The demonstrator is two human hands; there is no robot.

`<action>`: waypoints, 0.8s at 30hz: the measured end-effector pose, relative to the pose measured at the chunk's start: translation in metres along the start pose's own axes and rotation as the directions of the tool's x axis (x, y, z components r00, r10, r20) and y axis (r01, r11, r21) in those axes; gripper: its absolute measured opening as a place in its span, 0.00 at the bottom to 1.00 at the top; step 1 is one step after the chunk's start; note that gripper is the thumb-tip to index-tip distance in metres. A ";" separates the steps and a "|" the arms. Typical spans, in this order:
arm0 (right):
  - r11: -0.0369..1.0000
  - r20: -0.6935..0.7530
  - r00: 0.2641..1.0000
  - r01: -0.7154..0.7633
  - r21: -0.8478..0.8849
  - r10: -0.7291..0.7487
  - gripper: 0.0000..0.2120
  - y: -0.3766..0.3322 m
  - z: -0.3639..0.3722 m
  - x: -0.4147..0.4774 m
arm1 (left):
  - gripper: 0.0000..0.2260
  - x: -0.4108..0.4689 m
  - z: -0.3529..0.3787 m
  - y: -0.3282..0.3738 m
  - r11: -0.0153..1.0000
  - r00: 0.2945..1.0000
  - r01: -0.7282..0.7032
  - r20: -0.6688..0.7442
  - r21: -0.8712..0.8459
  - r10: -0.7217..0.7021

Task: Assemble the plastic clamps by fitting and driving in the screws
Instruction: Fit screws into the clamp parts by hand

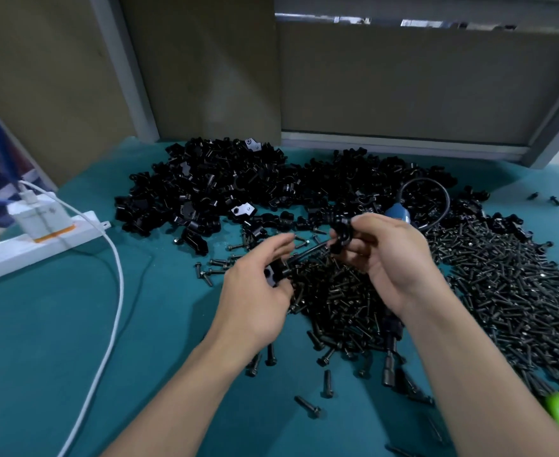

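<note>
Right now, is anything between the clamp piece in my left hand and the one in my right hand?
Only a thin dark shaft crosses the gap between the clamp piece in the left hand and the curved clamp piece in the right hand; whether it is a screw or a tool, I cannot tell.

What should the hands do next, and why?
Probably close the gap and mate the halves. The left hand grips one clamp piece, the right hand pinches a second clamp piece, and they are apart, with a long screw between them. Whether the screw is seated yet, I cannot tell.
</note>
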State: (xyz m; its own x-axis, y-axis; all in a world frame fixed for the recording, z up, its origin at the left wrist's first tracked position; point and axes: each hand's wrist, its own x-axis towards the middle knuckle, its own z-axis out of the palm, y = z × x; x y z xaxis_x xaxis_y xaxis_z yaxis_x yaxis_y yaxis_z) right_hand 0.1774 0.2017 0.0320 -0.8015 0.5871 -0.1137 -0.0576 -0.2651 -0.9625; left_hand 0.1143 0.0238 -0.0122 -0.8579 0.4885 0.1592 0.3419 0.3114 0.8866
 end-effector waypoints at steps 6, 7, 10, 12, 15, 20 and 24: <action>0.999 0.026 1.000 -0.006 -0.049 0.007 0.04 0.001 0.000 0.001 | 0.08 0.038 -0.025 0.031 0.956 0.962 0.272 0.002 0.111 -0.274; 0.998 0.042 0.999 -0.004 -0.061 0.007 0.05 0.001 0.002 0.000 | 0.09 0.050 -0.028 0.035 0.941 0.971 0.240 -0.072 0.238 -0.229; 0.996 0.076 0.997 0.002 -0.093 0.005 0.09 -0.001 0.004 -0.002 | 0.12 0.094 -0.040 0.041 0.914 0.962 0.239 -0.207 0.327 -0.178; 0.997 0.089 0.996 0.006 -0.080 0.002 0.09 -0.004 0.005 -0.004 | 0.19 0.120 -0.051 0.039 0.970 0.966 0.232 -0.136 0.070 -0.222; 0.997 0.108 0.994 0.009 -0.076 -0.001 0.10 -0.005 0.007 -0.005 | 0.32 0.133 -0.072 0.025 0.983 0.958 0.181 -0.221 -0.040 -0.185; 0.993 0.122 0.992 0.004 -0.120 0.011 0.08 0.000 0.012 -0.006 | 0.07 0.124 -0.099 -0.018 0.650 0.934 0.349 -0.312 0.675 -0.177; 0.991 0.151 0.988 -0.004 -0.133 0.024 0.12 0.003 0.016 -0.010 | 0.09 0.117 -0.092 -0.022 0.661 0.941 0.337 -0.219 0.671 -0.257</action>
State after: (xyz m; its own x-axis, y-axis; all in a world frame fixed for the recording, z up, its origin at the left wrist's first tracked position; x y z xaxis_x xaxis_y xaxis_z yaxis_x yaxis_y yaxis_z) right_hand 0.1760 0.1825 0.0342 -0.8833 0.4584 -0.0984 0.0251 -0.1632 -0.9863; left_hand -0.0291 -0.0008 0.0265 -0.9794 0.2011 0.0171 0.1944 0.9170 0.3483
